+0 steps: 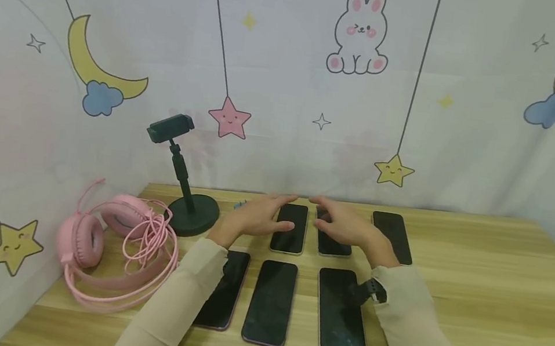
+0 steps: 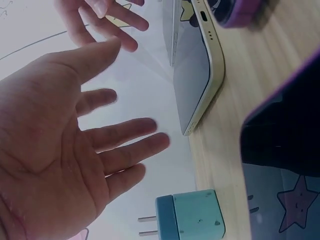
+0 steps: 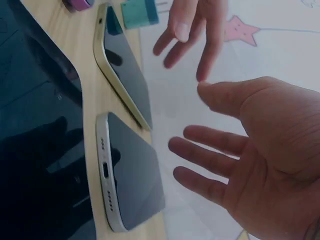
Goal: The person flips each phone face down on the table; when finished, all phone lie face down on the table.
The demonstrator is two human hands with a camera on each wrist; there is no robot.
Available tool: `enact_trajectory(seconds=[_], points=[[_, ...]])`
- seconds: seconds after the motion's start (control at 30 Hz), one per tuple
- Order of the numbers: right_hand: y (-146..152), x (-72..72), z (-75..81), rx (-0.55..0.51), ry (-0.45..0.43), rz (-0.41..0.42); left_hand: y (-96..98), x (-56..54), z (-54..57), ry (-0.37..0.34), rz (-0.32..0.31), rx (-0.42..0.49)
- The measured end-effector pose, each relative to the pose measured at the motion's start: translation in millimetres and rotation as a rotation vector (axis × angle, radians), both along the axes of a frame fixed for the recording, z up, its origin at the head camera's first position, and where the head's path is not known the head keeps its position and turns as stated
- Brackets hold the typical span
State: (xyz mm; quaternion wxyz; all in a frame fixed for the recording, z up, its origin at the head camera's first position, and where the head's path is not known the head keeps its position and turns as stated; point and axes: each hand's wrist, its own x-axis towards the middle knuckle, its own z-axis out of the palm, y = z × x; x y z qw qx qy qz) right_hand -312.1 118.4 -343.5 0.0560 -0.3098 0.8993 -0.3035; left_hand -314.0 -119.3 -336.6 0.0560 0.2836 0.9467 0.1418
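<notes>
My left hand (image 1: 257,215) hovers over the back row of phones, beside a dark-screened phone (image 1: 290,238), with its fingers spread and thumb out. My right hand (image 1: 347,223) is above the middle back phone (image 1: 333,247), partly covering it. Both palms look bare in the wrist views, and the fingertips of the two hands point toward each other. Another phone (image 1: 392,230) lies beyond the right wrist. In front are a purple-edged phone (image 1: 269,303), a white-edged phone (image 1: 340,315) and a phone (image 1: 226,298) partly under the left sleeve.
Pink headphones (image 1: 84,241) with a bundled cable lie at the left. A dark phone stand (image 1: 193,214) rises behind them. Near the left hand is a teal charger plug (image 2: 195,215). A printed cloth (image 1: 280,156) hangs along the back edge of the wooden table (image 1: 490,318).
</notes>
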Motion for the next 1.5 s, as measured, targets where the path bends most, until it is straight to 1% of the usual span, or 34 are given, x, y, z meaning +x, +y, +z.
enact_trajectory(seconds=[0.1,0.33,0.43,0.53,0.63,0.77,0.8,0.87,1.0,1.07,1.17,1.27,1.33,1.5], points=[[-6.6,2.5,-1.2,-0.001,-0.016,0.039,-0.1,0.0,-0.8,-0.011,-0.008,-0.008],[-11.8,7.8,-2.9,0.034,-0.088,0.063,-0.6,-0.2,-0.3,-0.057,0.019,-0.024],[-12.2,8.0,-3.0,0.046,-0.121,0.075,-0.3,-1.3,0.0,-0.070,0.041,-0.060],[-13.2,7.7,-3.5,0.043,-0.176,0.083,0.3,-2.2,-0.2,-0.082,0.061,-0.113],[-14.7,7.6,-4.3,0.027,-0.231,0.079,1.1,-2.6,-0.8,-0.092,0.069,-0.148],[-19.0,6.0,-6.5,-0.004,-0.271,0.028,2.6,-2.6,-1.1,-0.112,0.073,-0.162],[-20.7,5.5,-7.3,-0.021,-0.284,0.000,3.3,-2.6,-1.0,-0.112,0.071,-0.165],[-24.7,3.9,-9.9,-0.092,-0.343,-0.075,5.0,-2.5,-0.7,-0.123,0.073,-0.166],[-31.6,3.6,-13.0,-0.282,-0.504,-0.229,9.5,-2.2,0.0,-0.125,0.071,-0.180],[-33.8,4.1,-14.3,-0.367,-0.571,-0.279,10.0,-2.1,-0.4,-0.128,0.076,-0.181],[-36.3,4.2,-17.8,-0.473,-0.636,-0.332,8.8,-1.7,-1.6,-0.132,0.085,-0.174],[-38.5,3.9,-21.5,-0.565,-0.674,-0.370,7.2,-1.7,-4.0,-0.137,0.085,-0.161],[-39.0,3.7,-22.6,-0.611,-0.676,-0.382,6.6,-1.5,-5.0,-0.138,0.072,-0.145],[-38.1,2.3,-19.5,-0.697,-0.603,-0.363,7.8,-2.0,-4.2,-0.152,0.012,-0.057]])
